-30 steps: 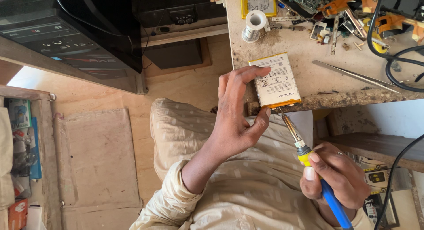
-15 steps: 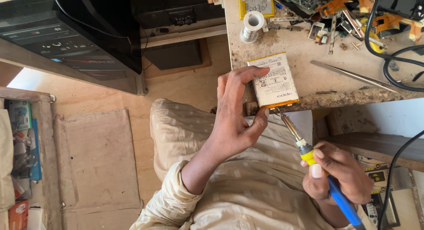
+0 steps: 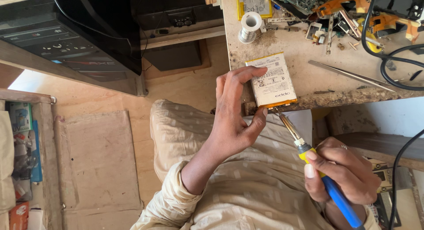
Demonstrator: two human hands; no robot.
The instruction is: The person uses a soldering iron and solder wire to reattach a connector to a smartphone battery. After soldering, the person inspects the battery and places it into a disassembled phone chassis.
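A flat white phone battery (image 3: 270,81) with an orange edge lies at the near edge of the worn workbench (image 3: 304,58). My left hand (image 3: 236,117) pinches it between the index finger on top and the thumb at the lower corner. In my right hand (image 3: 340,175) is a soldering iron (image 3: 316,164) with a yellow collar and blue handle. Its metal tip (image 3: 277,111) touches the battery's orange lower edge next to my thumb.
A spool of solder wire (image 3: 250,26) stands behind the battery. Metal tweezers (image 3: 349,74) lie to its right, black cables (image 3: 393,58) loop nearby, and circuit boards and orange tools (image 3: 344,9) clutter the back. A black case (image 3: 70,31) sits at left.
The view has shifted slightly. My right hand has slid a little to the right with the iron; the tip stays at the battery's lower edge. My left hand keeps its hold.
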